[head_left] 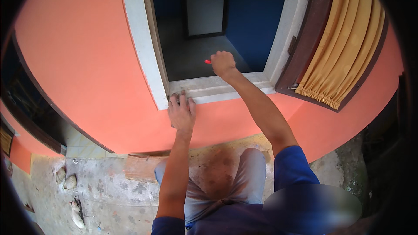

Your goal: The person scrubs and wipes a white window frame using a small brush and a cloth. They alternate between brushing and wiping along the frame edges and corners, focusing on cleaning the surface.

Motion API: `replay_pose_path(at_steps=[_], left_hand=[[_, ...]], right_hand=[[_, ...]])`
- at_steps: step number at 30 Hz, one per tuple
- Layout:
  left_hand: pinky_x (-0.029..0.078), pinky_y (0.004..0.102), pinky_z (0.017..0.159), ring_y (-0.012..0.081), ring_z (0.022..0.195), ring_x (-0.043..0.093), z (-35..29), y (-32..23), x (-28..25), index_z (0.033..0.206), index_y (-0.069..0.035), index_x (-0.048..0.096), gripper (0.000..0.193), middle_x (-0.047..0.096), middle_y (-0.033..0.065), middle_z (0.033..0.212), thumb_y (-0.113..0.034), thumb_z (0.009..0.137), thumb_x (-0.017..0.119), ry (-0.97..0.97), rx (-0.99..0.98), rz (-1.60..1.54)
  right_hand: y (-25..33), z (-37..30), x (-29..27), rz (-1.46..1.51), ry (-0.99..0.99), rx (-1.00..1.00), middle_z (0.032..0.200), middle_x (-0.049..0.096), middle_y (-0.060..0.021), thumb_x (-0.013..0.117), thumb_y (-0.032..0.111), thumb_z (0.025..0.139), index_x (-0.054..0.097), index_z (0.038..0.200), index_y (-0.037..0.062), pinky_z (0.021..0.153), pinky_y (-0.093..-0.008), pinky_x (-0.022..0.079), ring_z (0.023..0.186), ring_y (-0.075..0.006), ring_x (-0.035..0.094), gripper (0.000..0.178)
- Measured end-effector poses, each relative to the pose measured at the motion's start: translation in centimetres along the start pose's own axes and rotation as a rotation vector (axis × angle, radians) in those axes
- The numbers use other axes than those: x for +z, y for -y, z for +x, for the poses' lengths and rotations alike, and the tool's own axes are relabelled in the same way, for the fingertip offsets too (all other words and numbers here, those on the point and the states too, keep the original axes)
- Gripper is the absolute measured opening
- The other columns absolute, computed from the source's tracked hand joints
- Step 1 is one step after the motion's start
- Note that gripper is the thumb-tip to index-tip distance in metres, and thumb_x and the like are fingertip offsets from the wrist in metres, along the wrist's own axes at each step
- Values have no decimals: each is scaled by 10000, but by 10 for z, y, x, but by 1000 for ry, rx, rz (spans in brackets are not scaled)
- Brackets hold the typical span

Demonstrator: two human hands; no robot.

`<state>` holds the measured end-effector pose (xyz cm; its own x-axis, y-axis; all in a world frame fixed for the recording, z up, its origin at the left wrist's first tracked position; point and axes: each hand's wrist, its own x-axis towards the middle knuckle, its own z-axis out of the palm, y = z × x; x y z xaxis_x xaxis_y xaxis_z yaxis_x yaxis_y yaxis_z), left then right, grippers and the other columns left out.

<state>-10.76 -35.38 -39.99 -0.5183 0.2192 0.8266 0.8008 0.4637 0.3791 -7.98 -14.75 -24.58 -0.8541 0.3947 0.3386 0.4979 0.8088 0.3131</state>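
At frame centre, the right hand (223,63) was fisted around a small red tool (207,62), probably light and stiff; the left hand (181,112) lay spread on the window sill (244,85)

Two hands: the left hand (181,113) at six o'clock, the right hand (222,63) at twelve. One red tool (207,62), one yellow curtain (339,43) at two, three stones (69,182) at eight.

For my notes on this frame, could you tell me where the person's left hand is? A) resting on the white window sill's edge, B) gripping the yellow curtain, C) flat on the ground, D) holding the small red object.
A: the left hand lies with fingers on the white sill; the right hand holds the red object.
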Motion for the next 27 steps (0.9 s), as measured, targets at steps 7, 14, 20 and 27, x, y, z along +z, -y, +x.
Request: replay_pose_path(at_steps=[7, 14, 20, 27], left_hand=[[508, 481, 803, 355, 988, 600, -3, 6, -2, 1233, -68, 691, 346, 578, 162, 1145, -260, 947, 660, -20, 7, 11], [502, 480, 798, 355, 1004, 599, -5, 10, -4, 1232, -65, 689, 347, 578, 159, 1169, -267, 952, 658, -10, -13, 31], [507, 470, 802, 349, 1008, 599, 0, -2, 1, 1229, -73, 682, 340, 588, 167, 1222, -272, 955, 650, 24, 9, 2], [515, 480, 807, 361, 976, 605, -6, 4, -2, 1264, -79, 683, 339, 582, 174, 1185, -253, 973, 662, -6, -1, 5]], right_hand=[[32, -2, -31, 1610, 454, -156, 1013, 768, -154, 744, 183, 880, 776, 1027, 69, 775, -377, 616, 873, -275, 764, 188], [49, -2, -34, 1297, 336, -254, 847, 739, -65, 778, 120, 839, 795, 999, 44, 718, -291, 586, 820, -139, 730, 178], [20, 15, 6, 691, -41, -173, 953, 791, -98, 751, 185, 811, 824, 997, 125, 816, -351, 596, 870, -250, 752, 209], [61, 10, -15, 1337, 391, -304, 912, 779, -112, 791, 169, 829, 812, 1070, 100, 783, -359, 603, 840, -225, 750, 252]])
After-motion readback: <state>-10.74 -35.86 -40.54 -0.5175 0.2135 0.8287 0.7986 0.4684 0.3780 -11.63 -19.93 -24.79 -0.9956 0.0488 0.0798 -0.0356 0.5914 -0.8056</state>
